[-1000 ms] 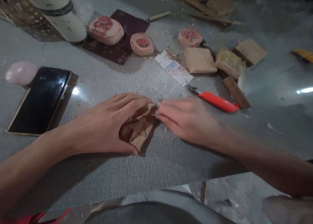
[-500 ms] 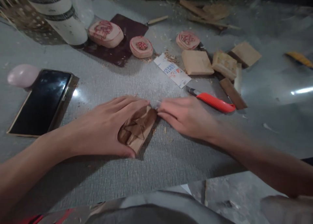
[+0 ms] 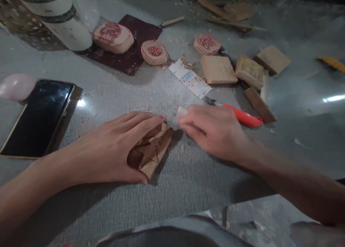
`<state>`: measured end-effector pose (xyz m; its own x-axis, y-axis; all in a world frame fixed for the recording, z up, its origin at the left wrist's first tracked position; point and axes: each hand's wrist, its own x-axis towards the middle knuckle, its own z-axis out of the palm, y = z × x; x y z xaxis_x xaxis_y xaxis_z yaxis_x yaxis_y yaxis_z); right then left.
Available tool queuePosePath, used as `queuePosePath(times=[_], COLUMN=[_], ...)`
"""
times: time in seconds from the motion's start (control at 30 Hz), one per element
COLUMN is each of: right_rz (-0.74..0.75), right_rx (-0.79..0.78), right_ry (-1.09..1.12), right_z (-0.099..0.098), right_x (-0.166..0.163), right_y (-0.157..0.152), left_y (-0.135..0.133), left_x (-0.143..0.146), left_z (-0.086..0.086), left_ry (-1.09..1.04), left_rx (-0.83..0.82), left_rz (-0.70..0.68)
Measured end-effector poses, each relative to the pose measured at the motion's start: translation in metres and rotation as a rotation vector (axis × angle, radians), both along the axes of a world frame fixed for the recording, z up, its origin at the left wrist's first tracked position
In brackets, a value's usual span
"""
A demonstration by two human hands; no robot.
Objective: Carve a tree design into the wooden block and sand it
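Note:
My left hand (image 3: 107, 148) is wrapped round a small wooden block (image 3: 153, 151) lying on the table, thumb at its near corner and fingers over its far side. A star outline is carved into the block's top, partly covered by the hand. Just right of the block, and apart from it, my right hand (image 3: 212, 132) pinches a small whitish piece of sandpaper (image 3: 181, 113), blurred by motion. Beyond that hand lies a red-handled utility knife (image 3: 248, 117). A printed strip of sandpaper (image 3: 190, 78) lies face down farther back.
A phone (image 3: 37, 117) and a pinkish rounded object (image 3: 18, 86) lie at the left. Several carved blocks with red drawings, such as a flower block (image 3: 154, 53), stand at the back. Plain wooden blocks (image 3: 219, 69) sit back right. Wood shavings are scattered about.
My right hand has drawn back from the block's edge to the right, and the whitish piece in it shows more. My left hand keeps its hold. The view has shifted slightly.

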<state>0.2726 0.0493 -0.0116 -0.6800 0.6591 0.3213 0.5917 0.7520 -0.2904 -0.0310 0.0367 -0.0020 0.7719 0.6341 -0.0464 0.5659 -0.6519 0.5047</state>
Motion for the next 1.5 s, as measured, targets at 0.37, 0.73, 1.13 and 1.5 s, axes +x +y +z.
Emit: queuePosePath(times=[0.37, 0.73, 1.13, 1.5], right_rz=[0.079, -0.047, -0.010, 0.057], right_rx=[0.046, -0.099, -0.118, -0.093], right_ry=[-0.059, 0.087, 0.163, 0.224], right_z=[-0.001, -0.006, -0.004, -0.003], right_x=[-0.006, 0.008, 0.009, 0.009], right_y=[-0.009, 0.005, 0.002, 0.001], left_y=[0.002, -0.001, 0.000, 0.001], left_x=[0.000, 0.000, -0.010, -0.024], left_z=[-0.001, -0.005, 0.010, 0.014], left_ry=[0.006, -0.012, -0.003, 0.030], left_rx=[0.049, 0.126, 0.378, 0.616], left_rz=[-0.028, 0.007, 0.245, 0.279])
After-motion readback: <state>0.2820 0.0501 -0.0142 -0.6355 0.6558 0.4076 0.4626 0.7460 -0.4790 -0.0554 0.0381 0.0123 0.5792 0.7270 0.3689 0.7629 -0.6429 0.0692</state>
